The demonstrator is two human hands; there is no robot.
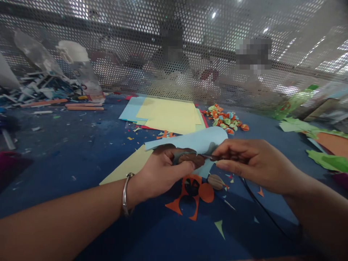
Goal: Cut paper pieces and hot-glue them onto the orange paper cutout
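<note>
My left hand [165, 170] is closed on a sheet of light blue paper [197, 139] whose far part curls upward. Under its thumb, a brown rounded piece [191, 158] lies against the paper. My right hand [247, 159] is closed round small scissors [208, 157]; the thin dark blades point left and meet the paper's edge by the brown piece. The fingers hide the handles. Just below the hands lie an orange paper offcut [197, 210] with round holes, an orange paper disc [206, 192] and a brown striped disc [216, 182].
Yellow and blue sheets [168, 112] are stacked ahead, beside a heap of small coloured paper pieces [224, 119]. A bottle [88, 76] stands at the back left near pencil-like sticks [85, 108]. Green paper scraps [326, 159] lie right. A perforated metal screen [122, 40] closes the far side.
</note>
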